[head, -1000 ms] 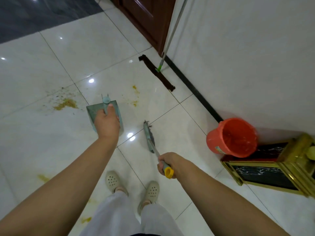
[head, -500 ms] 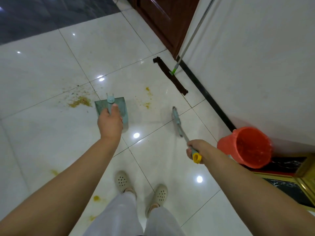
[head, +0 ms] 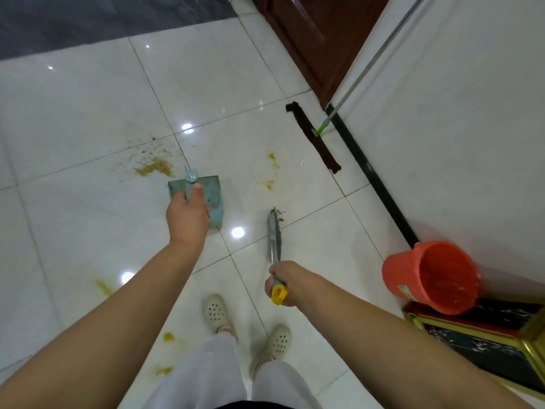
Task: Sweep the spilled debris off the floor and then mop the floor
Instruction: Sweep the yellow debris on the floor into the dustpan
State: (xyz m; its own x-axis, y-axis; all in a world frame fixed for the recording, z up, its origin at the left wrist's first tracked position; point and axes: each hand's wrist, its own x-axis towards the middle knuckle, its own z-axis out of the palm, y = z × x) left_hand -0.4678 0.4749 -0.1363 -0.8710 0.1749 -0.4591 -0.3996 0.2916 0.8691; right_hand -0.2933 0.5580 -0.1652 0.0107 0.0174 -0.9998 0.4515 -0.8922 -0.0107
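Head view. Left hand [head: 187, 215] grips the dustpan [head: 206, 196] by its handle, fingers curled round it, the pan held near the largest debris pile [head: 154, 167], likely ready to receive it. Right hand [head: 284, 281] is clamped on the broom [head: 274, 231] handle, bristles low, well short of the pile. Smaller yellow spots [head: 269, 184] lie scattered on the floor [head: 88, 113]. The mop [head: 317, 137] leans on the wall; the orange bucket [head: 430, 276] stands beside the wall. Nothing blocks the sweep.

Glossy white tiled floor [head: 88, 119] speckled with yellow-brown debris [head: 154, 168] at eleven o'clock; teal plastic dustpan [head: 211, 190]; orange plastic bucket [head: 433, 277].
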